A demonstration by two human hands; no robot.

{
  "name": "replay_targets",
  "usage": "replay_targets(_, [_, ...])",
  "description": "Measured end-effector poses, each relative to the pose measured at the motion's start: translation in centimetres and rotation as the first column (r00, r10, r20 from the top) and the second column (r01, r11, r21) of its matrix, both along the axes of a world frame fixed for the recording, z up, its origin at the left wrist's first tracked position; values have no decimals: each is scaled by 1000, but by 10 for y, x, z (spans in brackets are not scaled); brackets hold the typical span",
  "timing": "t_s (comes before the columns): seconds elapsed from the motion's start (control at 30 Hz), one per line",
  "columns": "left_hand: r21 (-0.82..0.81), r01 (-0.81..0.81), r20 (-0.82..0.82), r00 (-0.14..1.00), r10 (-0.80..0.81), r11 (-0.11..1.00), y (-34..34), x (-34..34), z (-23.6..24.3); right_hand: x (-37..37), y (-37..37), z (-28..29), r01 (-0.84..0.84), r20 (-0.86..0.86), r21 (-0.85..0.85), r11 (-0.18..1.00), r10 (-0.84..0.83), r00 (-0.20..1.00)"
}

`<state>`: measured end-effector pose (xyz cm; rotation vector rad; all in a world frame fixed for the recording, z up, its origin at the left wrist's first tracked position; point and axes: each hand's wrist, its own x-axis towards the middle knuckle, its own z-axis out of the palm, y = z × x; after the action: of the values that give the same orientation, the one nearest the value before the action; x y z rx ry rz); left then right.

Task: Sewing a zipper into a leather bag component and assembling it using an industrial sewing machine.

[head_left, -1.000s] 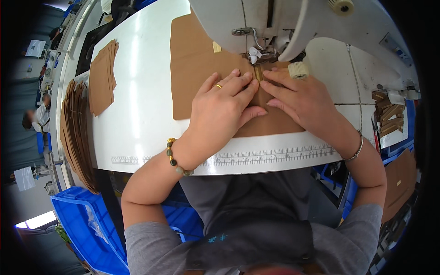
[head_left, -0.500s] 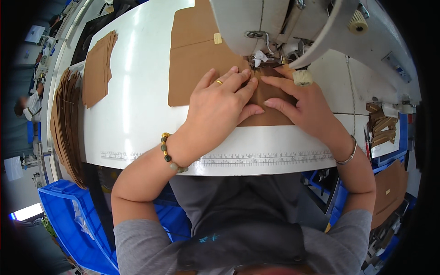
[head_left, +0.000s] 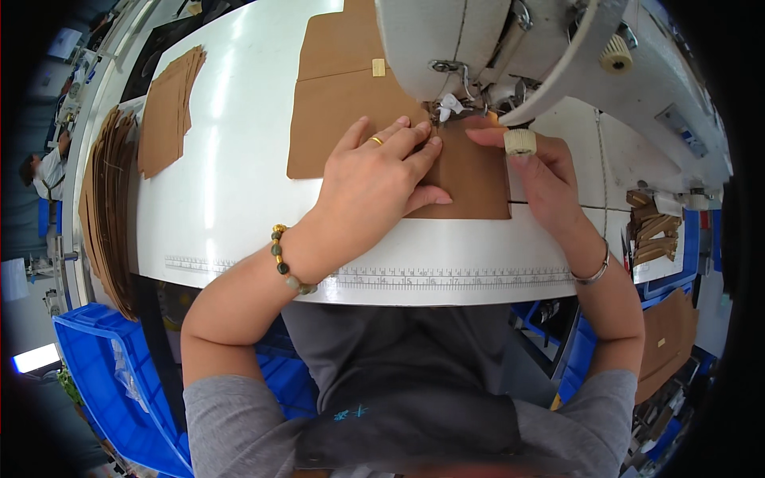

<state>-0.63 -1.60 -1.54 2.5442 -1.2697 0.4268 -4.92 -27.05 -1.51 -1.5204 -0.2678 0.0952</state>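
My left hand [head_left: 374,187] lies spread on a brown panel [head_left: 335,111] under the white sewing machine [head_left: 430,36], its fingertips just below the presser foot [head_left: 450,107]. A small light patch [head_left: 378,68] is on the panel. My right hand [head_left: 538,175] is at the panel's right edge, beside a cream knob [head_left: 519,142] that partly hides it; its index finger stretches toward the presser foot, and I make out nothing held. Exactly what it touches is unclear.
A white curved table [head_left: 215,199] has a printed ruler. At left are stacks of brown pieces [head_left: 167,111], [head_left: 107,207] and a blue crate [head_left: 100,358]; at right, brown strips [head_left: 649,231] and a hanging brown piece [head_left: 665,342]. Another person [head_left: 48,171] works far left.
My right hand has drawn back rightward from the middle of the panel toward the knob, uncovering more brown material. My left hand stays pressed on the panel. The view has shifted slightly.
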Motion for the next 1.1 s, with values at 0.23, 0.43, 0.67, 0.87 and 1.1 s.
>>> replay_targets(0.23, [-18,21,-20,1000,-21,1000,0,1,-1,-5,16,-9,369,523,-766,526,175,835])
replay_targets(0.43, [-22,11,-18,1000,-11,1000,-1,4,-2,-3,16,-9,378,530,-781,497,208,822])
replay_targets(0.67, [-43,1,9,1000,-1,999,-4,8,-5,-1,16,-9,389,544,-770,506,200,815])
replay_targets(0.87, [-46,-4,8,1000,4,999,-4,9,-5,0,16,-9,402,556,-766,503,204,806])
replay_targets(1.1, [-35,-6,0,1000,6,999,-4,10,-4,1,17,-9,397,554,-761,512,195,809])
